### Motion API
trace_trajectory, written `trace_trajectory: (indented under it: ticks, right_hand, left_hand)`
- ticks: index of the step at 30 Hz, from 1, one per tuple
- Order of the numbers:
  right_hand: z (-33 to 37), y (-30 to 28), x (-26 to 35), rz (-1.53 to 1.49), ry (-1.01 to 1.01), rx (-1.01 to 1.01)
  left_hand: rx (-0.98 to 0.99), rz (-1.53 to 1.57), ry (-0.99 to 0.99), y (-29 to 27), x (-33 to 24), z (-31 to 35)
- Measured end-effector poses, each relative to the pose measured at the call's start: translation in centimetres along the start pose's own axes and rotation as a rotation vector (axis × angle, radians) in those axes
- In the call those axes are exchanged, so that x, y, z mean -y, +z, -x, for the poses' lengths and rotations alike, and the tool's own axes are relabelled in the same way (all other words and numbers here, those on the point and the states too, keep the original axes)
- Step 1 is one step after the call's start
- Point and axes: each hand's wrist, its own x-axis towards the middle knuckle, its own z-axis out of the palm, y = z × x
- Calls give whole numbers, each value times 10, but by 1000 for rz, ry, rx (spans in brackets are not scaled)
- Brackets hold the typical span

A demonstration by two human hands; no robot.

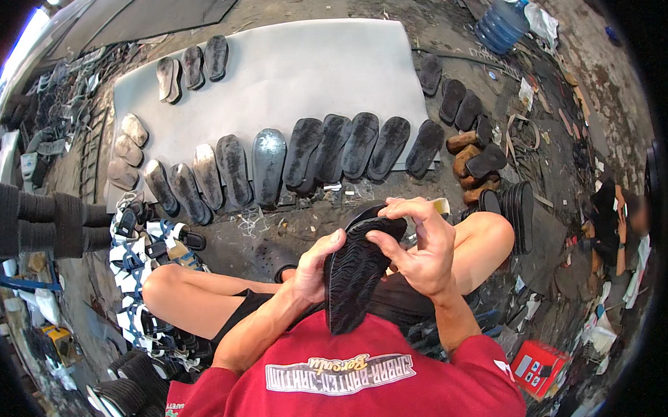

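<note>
Over my lap I hold a black shoe sole (pixel 355 274) with a wavy ridged tread turned up toward me. My left hand (pixel 315 269) is closed round its left edge, with the thumb along the side. Thumb and bent forefinger of my right hand (pixel 424 253) pinch the sole's far right end. A second dark layer shows along the far rim there; whether it is joined to the sole I cannot tell. Just beyond my hands, a row of dark soles (pixel 301 151) lies along the near edge of a pale sheet (pixel 307 70).
White-and-navy sandals (pixel 134 267) are heaped at my left, near stacked black soles (pixel 25 219). Brown blocks (pixel 468 163) and upright black soles (pixel 518 217) stand at right. A red box (pixel 538 367) is at lower right, a blue water jug (pixel 502 26) at far right. Scraps litter the floor.
</note>
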Motion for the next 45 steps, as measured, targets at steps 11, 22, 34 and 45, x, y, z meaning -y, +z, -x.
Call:
trace_trajectory:
  ticks: [11,22,34,45]
  right_hand:
    - [5,8,29,33,120,-158]
    - [10,10,35,38,3,-184]
    - [12,11,40,64,7,-190]
    - [12,24,22,-171,376,-104]
  left_hand:
    - [260,33,86,3,-4,5]
    - [253,-11,88,9,-10,13]
    - [216,17,86,14,-5,20]
    - [-194,-418,296,24,-13,16]
